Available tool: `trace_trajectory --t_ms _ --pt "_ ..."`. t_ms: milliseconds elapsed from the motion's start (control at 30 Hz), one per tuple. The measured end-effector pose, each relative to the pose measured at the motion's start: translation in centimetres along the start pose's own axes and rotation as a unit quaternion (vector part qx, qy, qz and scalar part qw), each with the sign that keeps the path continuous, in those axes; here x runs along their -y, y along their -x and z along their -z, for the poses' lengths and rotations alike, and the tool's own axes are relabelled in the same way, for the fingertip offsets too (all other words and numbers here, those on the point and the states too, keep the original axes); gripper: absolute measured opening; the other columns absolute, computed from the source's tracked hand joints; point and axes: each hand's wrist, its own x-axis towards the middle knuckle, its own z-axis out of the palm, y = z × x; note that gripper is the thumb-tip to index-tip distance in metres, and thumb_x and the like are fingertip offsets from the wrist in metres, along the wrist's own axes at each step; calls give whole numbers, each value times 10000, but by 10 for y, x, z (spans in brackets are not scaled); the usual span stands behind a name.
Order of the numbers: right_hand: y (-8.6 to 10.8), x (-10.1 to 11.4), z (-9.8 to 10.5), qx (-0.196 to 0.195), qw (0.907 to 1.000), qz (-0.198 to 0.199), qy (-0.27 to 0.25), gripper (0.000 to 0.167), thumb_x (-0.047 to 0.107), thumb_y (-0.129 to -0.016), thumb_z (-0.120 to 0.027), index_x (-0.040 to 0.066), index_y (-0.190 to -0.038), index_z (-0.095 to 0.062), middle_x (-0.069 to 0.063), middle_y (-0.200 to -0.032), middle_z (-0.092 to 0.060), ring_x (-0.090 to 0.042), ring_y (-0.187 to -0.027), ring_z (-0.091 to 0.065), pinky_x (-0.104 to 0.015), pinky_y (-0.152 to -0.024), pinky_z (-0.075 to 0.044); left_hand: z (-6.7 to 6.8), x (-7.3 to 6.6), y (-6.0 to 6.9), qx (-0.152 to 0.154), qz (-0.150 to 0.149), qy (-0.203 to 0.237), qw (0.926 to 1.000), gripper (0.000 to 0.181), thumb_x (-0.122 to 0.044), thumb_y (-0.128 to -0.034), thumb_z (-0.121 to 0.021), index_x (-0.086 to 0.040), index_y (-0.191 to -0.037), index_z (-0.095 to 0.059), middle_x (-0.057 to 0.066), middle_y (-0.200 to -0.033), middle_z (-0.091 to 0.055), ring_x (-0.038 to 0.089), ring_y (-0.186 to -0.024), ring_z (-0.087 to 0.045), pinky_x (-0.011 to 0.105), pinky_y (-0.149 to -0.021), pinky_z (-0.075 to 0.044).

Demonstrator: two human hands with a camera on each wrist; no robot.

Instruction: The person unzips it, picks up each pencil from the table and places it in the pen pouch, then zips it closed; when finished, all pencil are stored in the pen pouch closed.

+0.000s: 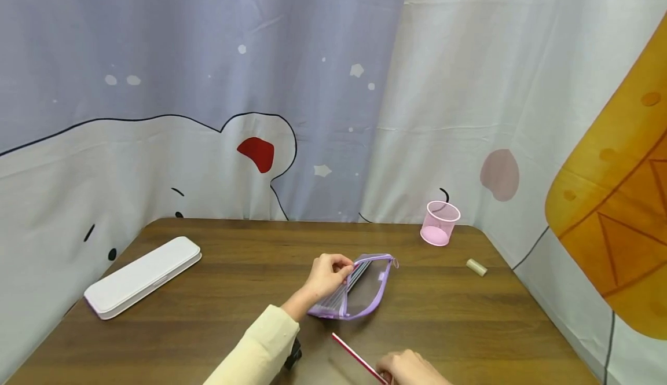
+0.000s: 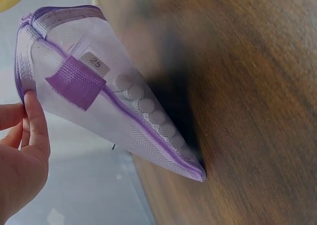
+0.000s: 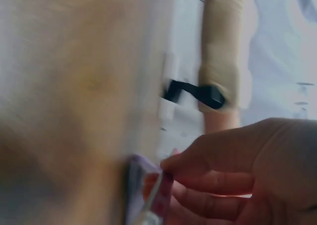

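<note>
My left hand (image 1: 327,275) pinches the upper edge of a purple-trimmed mesh pencil pouch (image 1: 384,286), whose mouth gapes toward the right. Through the mesh, several slim sticks lie side by side; their round pale ends (image 2: 146,105) show in the left wrist view, near a tag marked 25. Lower down, close to the table's front, my right hand (image 1: 411,367) holds a slim red-and-white stick (image 1: 356,358) by its near end, its far tip pointing toward the pouch. Blur in the right wrist view hides the exact kind of this stick (image 3: 161,197).
A white oblong case (image 1: 143,278) lies at the left of the wooden table (image 1: 245,246). At the back right stands a pink mesh cup (image 1: 436,235), with a small cream-coloured cylinder (image 1: 476,267) in front of it. A printed curtain (image 1: 333,113) hangs behind.
</note>
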Motion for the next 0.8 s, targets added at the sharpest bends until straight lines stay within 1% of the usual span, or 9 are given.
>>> trace_trajectory --t_ms 67,133,233,300,400,500,567,733,800 --pt "2 -3 13 -330 9980 449 -299 107 52 -646 -637 106 -737 -624 121 -597 -518 96 -550 -405 -71 -481 -325 1 0 0 16 28 1 10000 110 -63 -805 -603 17 -842 -667 132 -632 -645 34 -475 -521 173 -449 -432" --pt "4 -7 24 -699 9936 655 -601 173 -16 -654 -622 64 -807 -631 96 -629 -567 104 -574 -443 -61 -503 -359 1 0 0 29 56 23 10000 119 -60 -807 -600 29 -854 -664 150 -642 -645 41 -475 -522 171 -447 -431" --pt "1 -15 37 -927 9850 264 -1429 234 -8 -719 -630 11 -952 -618 44 -685 -619 74 -611 -506 -124 -527 -434 2 0 0 24 68 26 10000 125 -51 -807 -598 42 -863 -659 165 -649 -644 56 -475 -529 172 -445 -430" --pt "-3 -23 40 -940 9725 -250 -2117 294 22 -754 -629 -20 -1043 -590 -11 -724 -637 33 -619 -541 -181 -513 -471 2 0 0 16 81 -9 10000 122 -53 -808 -597 36 -861 -661 155 -645 -643 58 -477 -532 172 -447 -431" --pt "-11 -41 40 -848 9491 -830 -2918 382 61 -777 -627 -71 -1123 -535 -105 -773 -635 -36 -589 -569 -231 -479 -491 1 -1 0 -5 67 -78 9999 113 -60 -809 -598 21 -850 -665 123 -633 -643 45 -478 -527 170 -454 -434" --pt "-23 -58 32 -735 9230 -1124 -3605 426 44 -787 -603 -135 -1152 -477 -227 -800 -617 -96 -593 -588 -280 -478 -508 1 -1 -1 -27 55 -102 9999 116 -60 -811 -595 26 -849 -663 137 -644 -645 32 -479 -515 169 -461 -434" --pt "-34 -66 22 -744 9015 -1340 -4047 440 15 -784 -588 -158 -1163 -447 -236 -803 -617 -121 -601 -596 -300 -496 -518 1 -1 -1 -37 53 -121 9999 117 -59 -810 -594 29 -850 -661 148 -655 -648 30 -484 -514 168 -465 -435" --pt "-64 -75 -2 -1364 8411 -2074 -4806 449 -41 -769 -579 -167 -1172 -426 -166 -778 -642 -118 -583 -589 -307 -516 -525 0 -1 -1 -27 68 -175 9998 130 -63 -815 -588 35 -866 -658 149 -669 -650 24 -499 -516 162 -475 -439" --pt "-76 -77 -9 -1678 8248 -2304 -4884 440 -42 -766 -588 -160 -1163 -439 -151 -765 -640 -116 -586 -593 -310 -519 -527 -2 -1 -2 -35 58 -192 9998 138 -66 -817 -586 39 -873 -656 143 -672 -650 17 -503 -511 159 -477 -438"
